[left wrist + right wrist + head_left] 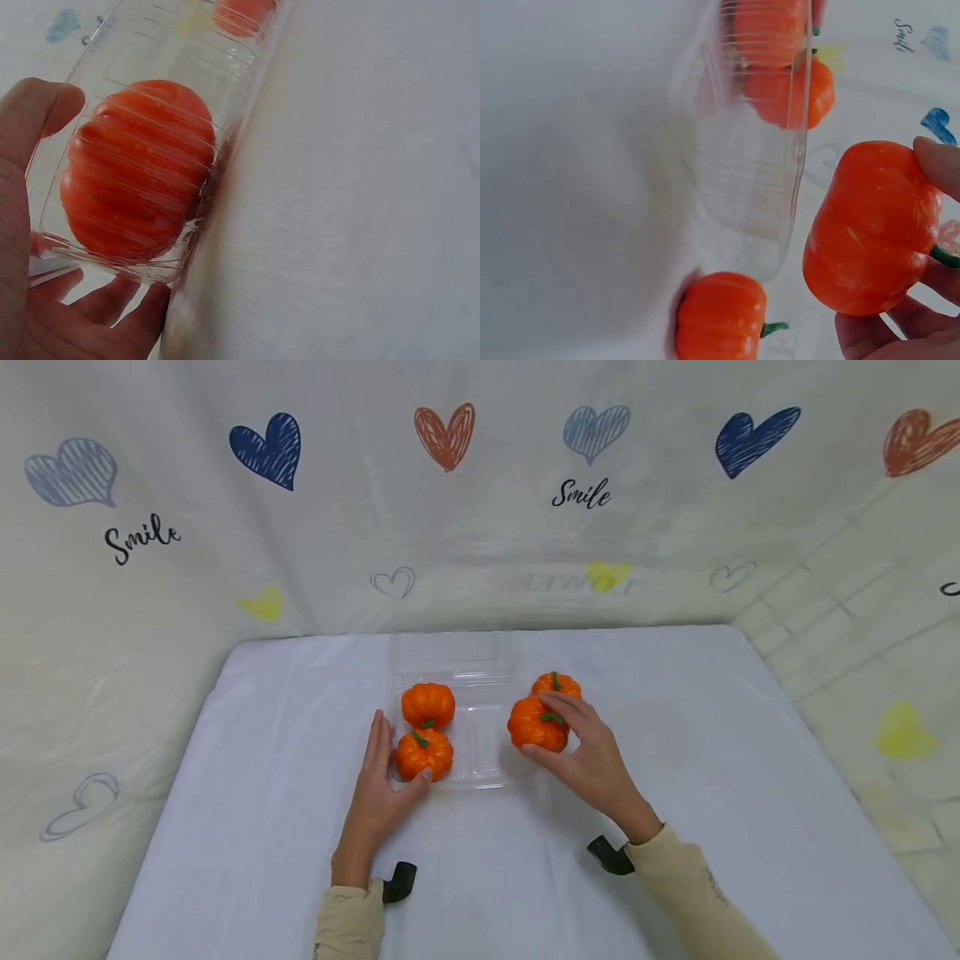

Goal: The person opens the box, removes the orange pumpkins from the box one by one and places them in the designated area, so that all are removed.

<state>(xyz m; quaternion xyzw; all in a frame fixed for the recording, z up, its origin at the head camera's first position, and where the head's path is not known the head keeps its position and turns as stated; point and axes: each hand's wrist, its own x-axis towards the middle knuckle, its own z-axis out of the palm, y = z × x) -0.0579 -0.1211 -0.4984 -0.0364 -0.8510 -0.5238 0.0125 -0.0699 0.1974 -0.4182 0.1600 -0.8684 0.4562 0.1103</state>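
A small orange pumpkin (537, 724) with a green stem is held between the thumb and fingers of my right hand (600, 768), raised at the right side of a clear plastic container (480, 752). In the right wrist view this pumpkin (874, 229) is above the table. My left hand (378, 806) holds the container's front left corner, its thumb at the front rim and fingers along the left side. Inside, on the left, sit a front pumpkin (425, 757) and a rear pumpkin (427, 704).
Another pumpkin (557, 682) lies on the white-covered table (675, 735) right of the container, partly hidden behind the held one. The container's clear lid (450, 647) lies folded open toward the back. Behind the table hangs a curtain (337, 527) printed with hearts.
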